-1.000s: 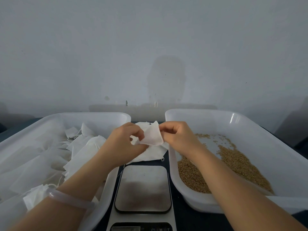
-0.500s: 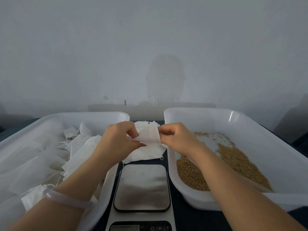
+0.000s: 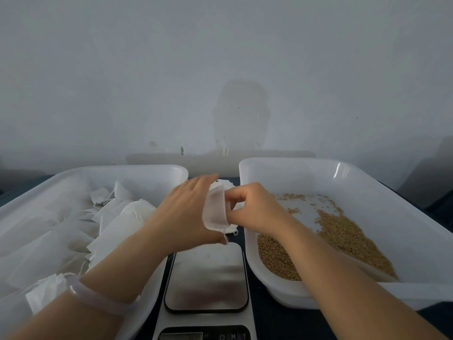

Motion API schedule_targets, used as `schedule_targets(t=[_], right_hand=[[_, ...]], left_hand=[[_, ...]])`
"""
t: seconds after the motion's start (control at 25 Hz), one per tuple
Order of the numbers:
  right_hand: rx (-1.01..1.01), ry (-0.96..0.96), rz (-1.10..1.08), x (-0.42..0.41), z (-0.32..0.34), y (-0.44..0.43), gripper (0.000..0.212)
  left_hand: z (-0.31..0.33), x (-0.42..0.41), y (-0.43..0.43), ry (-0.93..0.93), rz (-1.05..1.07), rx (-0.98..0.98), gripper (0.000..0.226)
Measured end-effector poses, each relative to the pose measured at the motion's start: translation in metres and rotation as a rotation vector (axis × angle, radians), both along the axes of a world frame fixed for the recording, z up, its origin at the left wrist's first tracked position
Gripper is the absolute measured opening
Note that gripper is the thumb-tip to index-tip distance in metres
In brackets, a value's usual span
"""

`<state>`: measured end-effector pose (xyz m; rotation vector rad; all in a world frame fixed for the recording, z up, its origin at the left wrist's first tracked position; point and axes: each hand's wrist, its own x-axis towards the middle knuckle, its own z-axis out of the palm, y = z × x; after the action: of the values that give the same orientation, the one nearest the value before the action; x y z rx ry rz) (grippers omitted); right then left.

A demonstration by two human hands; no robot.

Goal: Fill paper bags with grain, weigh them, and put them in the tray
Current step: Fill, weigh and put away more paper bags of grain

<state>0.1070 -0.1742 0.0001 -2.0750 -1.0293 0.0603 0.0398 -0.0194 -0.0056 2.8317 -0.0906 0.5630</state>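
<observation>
Gripped by left hand (image 3: 186,214), pinched at the rim by right hand (image 3: 255,212), over the scale (image 3: 207,278): bag (image 3: 215,212). Risks tearing under hard pull, or collapsing shut and spilling grain (image 3: 343,236) during filling.

- Paper bag (image 3: 215,209): small, white, translucent; mouth spread open, held up between left hand (image 3: 186,212) and right hand (image 3: 255,209), above the far edge of the scale (image 3: 207,276).
- Grain (image 3: 343,236): golden-brown kernels, heaped along the near side of the right tray (image 3: 355,168) (thin scatter farther back).
- Left tray (image 3: 122,169): white plastic, holds a loose pile of white bags (image 3: 117,217).
- Scale: flat steel platter, between the trays.
</observation>
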Motion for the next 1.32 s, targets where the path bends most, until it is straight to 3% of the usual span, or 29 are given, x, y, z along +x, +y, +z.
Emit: schedule_targets(t=[0.08, 0.2, 0.24, 0.36, 0.44, 0.48, 0.56, 0.64, 0.68, 0.8, 1.0, 1.12, 1.2, 1.32], right_hand=[[-0.003, -0.003, 0.032, 0.001, -0.002, 0.001, 0.021], [0.028, -0.014, 0.035, 0.004, -0.005, 0.001, 0.004], [0.013, -0.006, 0.040, 0.004, -0.007, 0.002, 0.006], [0.066, 0.141, 0.066, 0.008, 0.002, -0.004, 0.012], [0.194, 0.212, -0.060, 0.026, 0.018, -0.032, 0.012], [0.143, 0.187, -0.146, 0.036, 0.026, -0.055, 0.012], [-0.376, 0.108, -0.255, 0.053, 0.029, -0.109, 0.028], [-0.930, 0.191, -0.258, 0.055, 0.009, -0.155, 0.045], [-1.036, 0.244, -0.243, 0.053, -0.003, -0.169, 0.041], [-0.932, 0.224, -0.232, 0.046, -0.021, -0.183, 0.019], [-0.848, 0.018, -0.434, 0.065, 0.007, -0.190, 0.032], [-1.059, -0.322, -0.607, 0.077, 0.024, -0.201, 0.034], [-1.215, -0.551, -0.627, 0.083, 0.023, -0.206, 0.024], [-1.434, -0.626, -0.500, 0.083, 0.029, -0.209, 0.017]], left_hand=[[-0.002, 0.004, -0.007, 0.061, 0.015, 0.050, 0.105], [-0.004, 0.007, -0.006, 0.030, 0.037, -0.038, 0.041], [-0.004, 0.007, -0.004, 0.032, 0.033, -0.052, 0.033], [-0.006, 0.004, -0.001, -0.037, 0.005, -0.180, 0.033], [-0.004, 0.001, -0.001, -0.073, 0.020, -0.388, 0.027], [-0.002, -0.001, -0.001, -0.075, 0.012, -0.488, 0.025], [0.001, -0.003, -0.002, -0.070, -0.034, -0.631, 0.021], [0.005, -0.005, -0.006, -0.054, -0.086, -0.703, 0.019], [0.006, -0.006, -0.007, -0.034, -0.110, -0.721, 0.017], [0.004, -0.008, -0.010, 0.045, -0.176, -0.702, 0.023], [0.005, -0.012, -0.010, -0.024, -0.172, -0.643, 0.013], [0.007, -0.011, -0.011, -0.054, -0.146, -0.643, 0.015], [0.007, -0.011, -0.011, -0.053, -0.148, -0.637, 0.015], [0.008, -0.013, -0.011, -0.062, -0.169, -0.664, 0.018]])
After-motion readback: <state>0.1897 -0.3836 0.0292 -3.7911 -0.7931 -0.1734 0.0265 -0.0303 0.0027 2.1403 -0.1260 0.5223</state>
